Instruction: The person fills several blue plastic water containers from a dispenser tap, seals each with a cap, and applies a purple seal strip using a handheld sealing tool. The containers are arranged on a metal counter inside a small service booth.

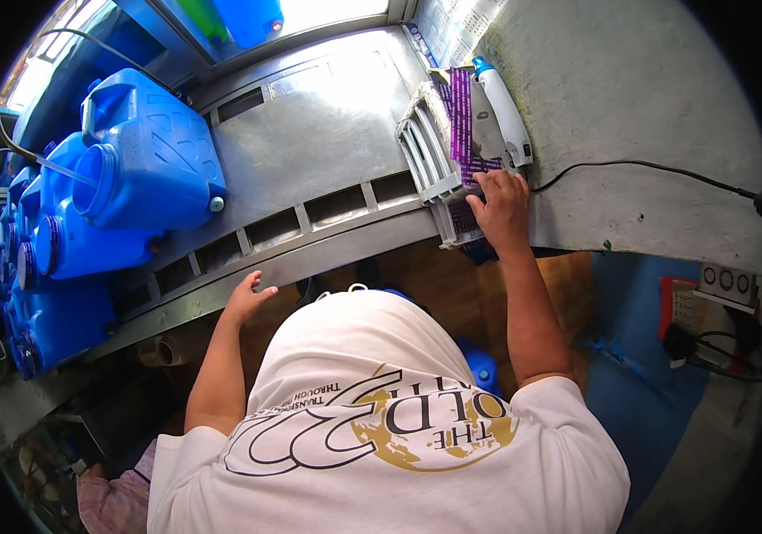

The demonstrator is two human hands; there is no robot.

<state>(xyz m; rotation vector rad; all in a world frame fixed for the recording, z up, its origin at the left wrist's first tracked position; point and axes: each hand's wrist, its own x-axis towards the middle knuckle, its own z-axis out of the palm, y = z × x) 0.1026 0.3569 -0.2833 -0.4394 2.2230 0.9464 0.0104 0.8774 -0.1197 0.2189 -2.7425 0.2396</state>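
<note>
My right hand (501, 209) reaches forward and lies on the lower end of a purple printed pack (463, 125) that leans against the grey wall. Its fingers are on top and the thumb is at the left; whether it grips the pack is unclear. A white slatted plastic rack (425, 156) stands just left of the pack, and a white bottle with a blue cap (505, 111) lies just right of it. My left hand (250, 295) rests on the front edge of the stainless steel counter (310, 142) with its fingers apart and nothing in it. My white printed shirt fills the lower middle.
Several large blue plastic jugs (145, 156) lie stacked on the counter's left. A row of slots (265, 227) runs along the counter's front. A black cable (648, 169) crosses the wall toward a socket panel (723, 280) at right. A blue drum (480, 365) stands below the counter.
</note>
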